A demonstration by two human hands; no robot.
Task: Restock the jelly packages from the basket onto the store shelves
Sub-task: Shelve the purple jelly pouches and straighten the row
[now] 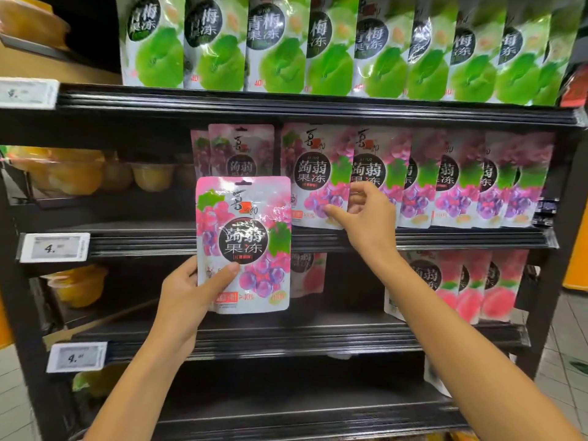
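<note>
Head view: left hand [187, 297] grips grape pouch [243, 246] before shelf edge [222, 240].

A row of glossy green-plum jelly pouches [318, 46] stood along the top shelf, toward twelve o'clock. On the black metal middle shelf [445, 240] below, a row of pink grape jelly pouches [451, 183] ran from centre toward three o'clock, with clear plastic cups of yellow fruit jelly [95, 173] at nine o'clock. The left hand [187, 300] held one flat pink grape pouch [243, 246] upright in front of that shelf's edge. At its two o'clock, the right hand [369, 214] touched a shelved grape pouch [313, 176]. Pink peach jelly pouches [461, 288] stood on the shelf beneath, toward four o'clock.
</note>
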